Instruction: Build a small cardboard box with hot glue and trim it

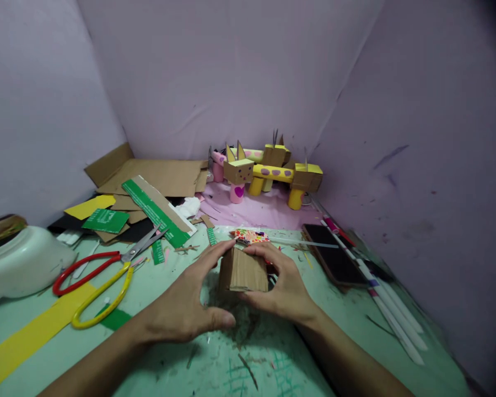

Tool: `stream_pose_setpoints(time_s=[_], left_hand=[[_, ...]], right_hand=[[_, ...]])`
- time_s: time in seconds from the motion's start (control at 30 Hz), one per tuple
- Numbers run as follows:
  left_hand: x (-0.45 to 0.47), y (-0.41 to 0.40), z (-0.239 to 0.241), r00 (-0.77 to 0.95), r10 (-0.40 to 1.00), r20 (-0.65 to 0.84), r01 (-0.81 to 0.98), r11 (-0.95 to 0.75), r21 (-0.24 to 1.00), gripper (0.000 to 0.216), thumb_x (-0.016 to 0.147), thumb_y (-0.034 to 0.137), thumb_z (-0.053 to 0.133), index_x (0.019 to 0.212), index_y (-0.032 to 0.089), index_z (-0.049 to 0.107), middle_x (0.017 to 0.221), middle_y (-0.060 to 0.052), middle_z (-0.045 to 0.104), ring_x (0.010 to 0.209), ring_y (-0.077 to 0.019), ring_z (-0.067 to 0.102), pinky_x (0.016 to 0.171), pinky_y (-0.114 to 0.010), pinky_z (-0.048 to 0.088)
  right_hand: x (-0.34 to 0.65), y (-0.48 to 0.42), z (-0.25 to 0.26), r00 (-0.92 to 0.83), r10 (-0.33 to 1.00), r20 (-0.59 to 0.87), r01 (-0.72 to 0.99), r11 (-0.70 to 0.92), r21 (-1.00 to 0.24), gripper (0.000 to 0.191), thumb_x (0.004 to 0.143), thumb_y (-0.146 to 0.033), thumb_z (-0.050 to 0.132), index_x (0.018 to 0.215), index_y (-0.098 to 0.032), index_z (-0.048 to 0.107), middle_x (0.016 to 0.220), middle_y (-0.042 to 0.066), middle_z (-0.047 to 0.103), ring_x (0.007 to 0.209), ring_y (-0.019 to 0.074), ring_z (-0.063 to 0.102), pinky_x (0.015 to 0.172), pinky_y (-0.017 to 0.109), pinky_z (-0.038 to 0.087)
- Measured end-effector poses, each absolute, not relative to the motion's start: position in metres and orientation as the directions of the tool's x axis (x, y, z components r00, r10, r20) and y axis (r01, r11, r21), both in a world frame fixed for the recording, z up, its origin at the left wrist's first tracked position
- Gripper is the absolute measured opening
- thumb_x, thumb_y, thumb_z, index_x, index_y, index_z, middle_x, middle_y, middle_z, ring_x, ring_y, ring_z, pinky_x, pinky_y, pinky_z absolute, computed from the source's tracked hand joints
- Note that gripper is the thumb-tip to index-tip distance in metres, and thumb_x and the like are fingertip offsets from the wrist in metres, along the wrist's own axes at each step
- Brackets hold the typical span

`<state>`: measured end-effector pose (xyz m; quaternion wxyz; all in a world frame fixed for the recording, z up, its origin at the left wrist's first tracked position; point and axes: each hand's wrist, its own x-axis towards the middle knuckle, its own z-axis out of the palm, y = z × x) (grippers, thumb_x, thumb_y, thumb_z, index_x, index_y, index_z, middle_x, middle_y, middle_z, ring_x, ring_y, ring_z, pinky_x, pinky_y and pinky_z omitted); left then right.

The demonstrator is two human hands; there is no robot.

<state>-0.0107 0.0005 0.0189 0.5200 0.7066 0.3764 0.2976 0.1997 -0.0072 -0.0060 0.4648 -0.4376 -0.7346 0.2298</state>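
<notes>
A small brown cardboard box (244, 271) stands on the green work mat (240, 364) at the centre. My left hand (190, 303) curls around its left side, the index finger along the top edge and the thumb low at the front. My right hand (285, 286) grips its right side with bent fingers. Both hands press on the box together. A strip of patterned paper (250, 236) lies just behind it.
Scissors with red and yellow handles (103, 275) lie to the left by a white jar (20, 259). Cardboard sheets (157, 179) and green strips sit behind. Cardboard animal figures (268, 171) stand at the back. A dark phone (334, 256) and white sticks (392, 309) lie to the right.
</notes>
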Motion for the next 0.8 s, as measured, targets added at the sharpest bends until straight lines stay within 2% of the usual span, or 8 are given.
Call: stream_pose_setpoints(time_s=[0.07,0.23,0.43,0.6,0.7,0.8], left_hand=[[-0.008,0.001,0.018,0.498,0.867,0.001,0.215,-0.124,0.969,0.091,0.063,0.029,0.082,0.143,0.025,0.040,0.150,-0.012,0.041,0.132,-0.0378,0.043,0.109,-0.050,0.034],[-0.001,0.004,0.015,0.401,0.915,-0.038,0.128,-0.015,0.992,0.071,0.065,0.029,0.077,0.131,0.017,0.053,0.137,-0.015,0.055,0.120,-0.0351,0.055,0.099,-0.045,0.045],[-0.002,0.005,0.014,0.377,0.922,-0.085,0.034,0.078,0.996,0.070,0.061,0.036,0.077,0.125,0.014,0.055,0.131,-0.018,0.059,0.117,-0.0364,0.056,0.091,-0.041,0.051],[0.000,0.008,0.016,0.375,0.921,-0.110,0.057,0.095,0.994,0.072,0.061,0.040,0.076,0.123,0.008,0.054,0.126,-0.021,0.060,0.121,-0.0376,0.053,0.095,-0.041,0.049],[0.001,0.008,0.016,0.377,0.919,-0.113,0.048,0.103,0.994,0.073,0.062,0.041,0.075,0.123,0.010,0.052,0.128,-0.021,0.059,0.122,-0.0370,0.052,0.095,-0.040,0.049],[0.001,0.006,0.015,0.386,0.920,-0.075,0.030,0.069,0.997,0.072,0.062,0.042,0.076,0.123,0.011,0.051,0.132,-0.020,0.057,0.122,-0.0362,0.053,0.094,-0.040,0.051]], right_hand=[[0.198,-0.007,-0.006,-0.176,0.884,0.433,0.405,0.466,-0.787,0.051,0.056,-0.026,0.079,0.104,-0.022,0.062,0.103,0.006,0.065,0.091,0.0232,0.064,0.069,0.034,0.055],[0.196,-0.007,-0.004,-0.194,0.932,0.307,0.368,0.360,-0.857,0.047,0.058,-0.026,0.079,0.102,-0.021,0.064,0.100,0.006,0.065,0.089,0.0220,0.063,0.066,0.032,0.055],[0.202,-0.005,-0.001,-0.309,0.917,0.253,0.273,0.340,-0.900,0.058,0.056,-0.026,0.081,0.111,-0.022,0.062,0.111,0.007,0.062,0.100,0.0248,0.062,0.077,0.038,0.055],[0.202,-0.002,-0.005,-0.314,0.945,0.093,0.128,0.139,-0.982,0.061,0.053,-0.025,0.080,0.110,-0.020,0.060,0.106,0.007,0.063,0.094,0.0233,0.064,0.079,0.039,0.055],[0.201,0.000,-0.007,-0.312,0.950,0.022,0.059,0.043,-0.997,0.060,0.051,-0.023,0.079,0.108,-0.019,0.059,0.099,0.004,0.066,0.088,0.0217,0.065,0.080,0.039,0.054],[0.201,-0.001,-0.005,-0.300,0.954,-0.018,0.031,-0.009,-0.999,0.063,0.049,-0.022,0.080,0.108,-0.020,0.058,0.101,0.004,0.065,0.089,0.0213,0.064,0.080,0.037,0.052]])
